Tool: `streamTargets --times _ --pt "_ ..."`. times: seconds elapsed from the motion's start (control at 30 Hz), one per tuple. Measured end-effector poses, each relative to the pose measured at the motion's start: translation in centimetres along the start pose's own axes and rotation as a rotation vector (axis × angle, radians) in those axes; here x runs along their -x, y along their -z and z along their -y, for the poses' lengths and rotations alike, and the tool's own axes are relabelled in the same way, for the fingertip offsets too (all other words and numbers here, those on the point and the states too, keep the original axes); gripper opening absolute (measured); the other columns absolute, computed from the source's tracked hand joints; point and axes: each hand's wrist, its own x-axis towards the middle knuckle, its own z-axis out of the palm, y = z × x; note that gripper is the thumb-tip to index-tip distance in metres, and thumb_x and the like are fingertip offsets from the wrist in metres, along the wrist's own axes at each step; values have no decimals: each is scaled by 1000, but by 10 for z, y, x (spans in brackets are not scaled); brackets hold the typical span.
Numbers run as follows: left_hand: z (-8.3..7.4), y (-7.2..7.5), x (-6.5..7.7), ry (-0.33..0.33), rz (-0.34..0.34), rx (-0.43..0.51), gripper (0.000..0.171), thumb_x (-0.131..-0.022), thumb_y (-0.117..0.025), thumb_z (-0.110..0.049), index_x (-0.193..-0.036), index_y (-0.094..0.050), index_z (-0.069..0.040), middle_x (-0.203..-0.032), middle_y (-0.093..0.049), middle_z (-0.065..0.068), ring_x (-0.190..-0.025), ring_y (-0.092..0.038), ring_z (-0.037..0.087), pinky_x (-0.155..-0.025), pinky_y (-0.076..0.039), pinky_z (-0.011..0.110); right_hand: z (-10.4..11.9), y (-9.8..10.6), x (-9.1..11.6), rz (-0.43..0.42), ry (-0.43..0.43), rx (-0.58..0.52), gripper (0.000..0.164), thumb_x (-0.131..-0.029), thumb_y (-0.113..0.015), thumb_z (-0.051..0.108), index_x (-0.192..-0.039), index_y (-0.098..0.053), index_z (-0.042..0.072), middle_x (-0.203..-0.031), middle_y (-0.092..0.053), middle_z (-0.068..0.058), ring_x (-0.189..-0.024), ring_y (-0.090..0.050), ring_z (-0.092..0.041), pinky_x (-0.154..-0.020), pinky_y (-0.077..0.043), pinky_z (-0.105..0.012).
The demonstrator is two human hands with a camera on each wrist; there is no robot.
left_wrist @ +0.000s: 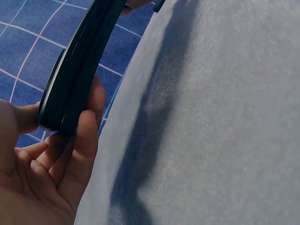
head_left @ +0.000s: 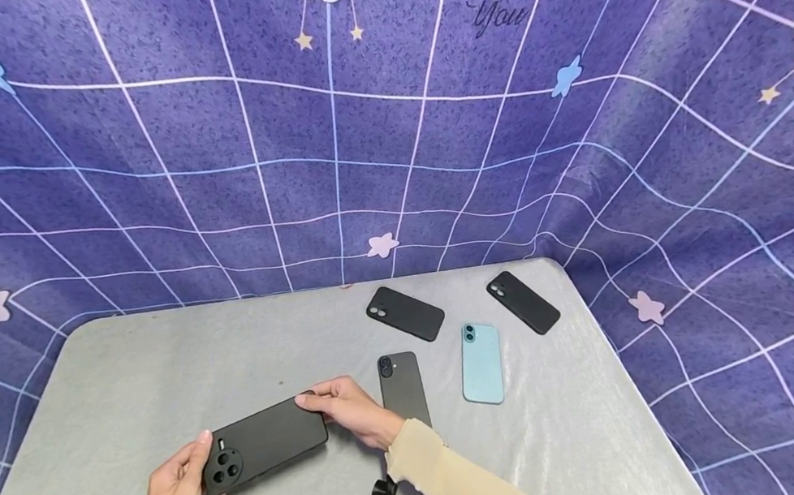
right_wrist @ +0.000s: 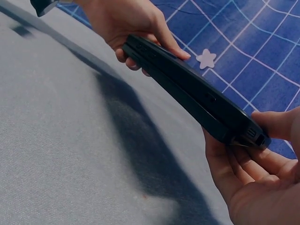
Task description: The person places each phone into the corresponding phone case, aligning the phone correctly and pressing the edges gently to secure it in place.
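Both hands hold a black phone in a case [head_left: 272,441] above the table, its back with a round camera ring turned up. In the right wrist view its edge [right_wrist: 187,93] shows two dark layers with a seam between them; whether they are fully joined, I cannot tell. My left hand [head_left: 174,489] grips the camera end, thumb on top and fingers beneath. At the opposite end, my right hand [head_left: 352,408] pinches the corner with its thumb on the back. A dark grey phone [head_left: 401,386] lies close beside the right hand, partly covered by the wrist.
On the grey tabletop [head_left: 125,376] lie a light blue phone [head_left: 481,364], a black phone case [head_left: 406,314] and another black phone or case [head_left: 524,302], towards the back right. A small black device [head_left: 383,492] sits at the right wrist. Purple patterned cloth [head_left: 296,136] hangs behind.
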Motion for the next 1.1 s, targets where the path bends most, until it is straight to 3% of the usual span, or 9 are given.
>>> streamTargets --times 0.37,0.6,1.1 --pt "-1 1 0 -8 14 -35 73 -112 -44 -59 -138 -65 5 -68 -71 9 -63 -68 22 -68 -42 18 -2 0 0 3 1 -11 28 -103 -71 13 -113 -76 -13 -90 -77 1 -83 -71 -5 -80 -59 -21" --pt "-2 2 0 -36 12 -60 71 -113 -43 -57 -139 -65 5 -69 -73 9 -67 -68 18 -73 -39 10 -2 -1 0 0 4 -15 28 -103 -71 13 -113 -76 -12 -91 -78 0 -82 -71 -5 -79 -59 -21" --pt "-5 1 2 -38 -2 -9 69 -114 -46 -53 -140 -63 9 -73 -75 9 -62 -70 22 -73 -39 8 -1 -2 0 -7 13 -10 28 -103 -72 13 -113 -76 -12 -88 -76 3 -82 -70 -4 -78 -58 -20"
